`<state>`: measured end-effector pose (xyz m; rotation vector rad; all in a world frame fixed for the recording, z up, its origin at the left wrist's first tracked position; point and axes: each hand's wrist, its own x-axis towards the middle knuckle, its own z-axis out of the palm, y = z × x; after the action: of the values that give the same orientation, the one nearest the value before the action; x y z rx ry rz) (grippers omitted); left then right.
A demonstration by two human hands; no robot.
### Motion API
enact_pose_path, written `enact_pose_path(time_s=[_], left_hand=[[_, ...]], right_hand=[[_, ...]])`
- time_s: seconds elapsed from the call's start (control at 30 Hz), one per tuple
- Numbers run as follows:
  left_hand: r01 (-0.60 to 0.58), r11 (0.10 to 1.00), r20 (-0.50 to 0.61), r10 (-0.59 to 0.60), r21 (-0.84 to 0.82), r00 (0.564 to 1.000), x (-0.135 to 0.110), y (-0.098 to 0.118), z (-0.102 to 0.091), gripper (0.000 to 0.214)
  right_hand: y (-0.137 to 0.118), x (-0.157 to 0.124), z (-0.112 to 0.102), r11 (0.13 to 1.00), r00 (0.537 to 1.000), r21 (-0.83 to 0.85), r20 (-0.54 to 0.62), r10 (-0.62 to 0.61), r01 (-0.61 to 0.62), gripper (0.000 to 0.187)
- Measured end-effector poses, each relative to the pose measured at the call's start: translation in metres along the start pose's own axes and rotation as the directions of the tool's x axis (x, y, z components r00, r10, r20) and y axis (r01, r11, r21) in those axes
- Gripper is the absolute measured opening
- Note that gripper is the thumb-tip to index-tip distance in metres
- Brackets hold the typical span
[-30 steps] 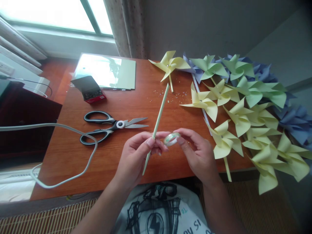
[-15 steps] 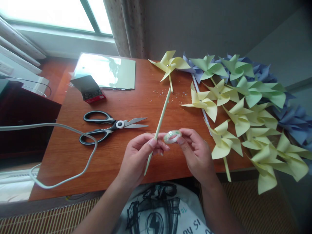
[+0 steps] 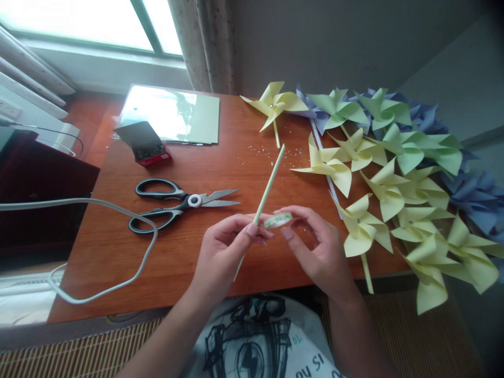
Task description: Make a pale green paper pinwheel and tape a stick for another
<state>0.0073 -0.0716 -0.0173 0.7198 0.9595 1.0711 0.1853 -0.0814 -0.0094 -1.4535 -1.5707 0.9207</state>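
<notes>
A pale yellow-green paper stick is pinched between the thumb and fingers of my left hand, slanting up and to the right over the table. A small roll of clear tape lies between the two hands, close to the stick, its left edge by my left fingertips. My right hand has its fingers curled at the roll's right edge; its thumb sits just below the roll. Left of the hands, scissors with black and grey handles lie on the table, blades slightly apart.
Yellow pinwheels, green pinwheels and blue pinwheels crowd the right side. An open red box and a shiny stack of sheets lie at the back left. A white cable loops over the left edge. Tiny scraps dot the table.
The stick has shifted slightly right and down at its upper end. My right thumb has come off the tape roll, which has turned to show its edge more.
</notes>
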Motion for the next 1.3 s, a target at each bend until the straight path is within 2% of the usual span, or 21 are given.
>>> enact_pose_path(time_s=[0.1,0.17,0.27,0.47,0.97,1.3], left_hand=[[-0.026,0.999,0.01,0.025,0.047,1.0,0.0005,0.0002,0.0007,0.013],[-0.026,0.997,0.02,0.025,0.073,1.0,0.0007,0.0004,0.0012,0.014],[-0.015,0.997,0.018,0.014,0.08,1.0,0.0001,0.0008,0.0012,0.015],[0.012,1.0,0.002,-0.012,0.028,1.0,-0.0014,0.0025,0.0006,0.015],[0.013,1.0,0.022,-0.013,0.0,1.0,-0.0039,0.0034,-0.0012,0.016],[0.001,0.998,0.046,0.002,-0.07,0.999,-0.0051,0.0051,-0.0006,0.013]], right_hand=[[-0.0038,0.0035,-0.0016,0.986,0.992,-0.113,-0.013,-0.128,0.126,0.037],[-0.0064,0.006,-0.0021,0.964,0.98,-0.18,-0.009,-0.199,0.195,0.033],[-0.0086,0.0082,-0.002,0.955,0.973,-0.199,-0.019,-0.228,0.22,0.02],[-0.0085,0.0072,-0.0009,0.99,0.991,-0.073,-0.05,-0.128,0.124,0.01],[-0.0068,0.001,0.0003,0.988,0.999,0.15,-0.041,0.032,-0.026,0.004],[-0.0026,-0.001,0.0012,0.978,0.997,0.205,-0.059,0.055,-0.042,0.006]])
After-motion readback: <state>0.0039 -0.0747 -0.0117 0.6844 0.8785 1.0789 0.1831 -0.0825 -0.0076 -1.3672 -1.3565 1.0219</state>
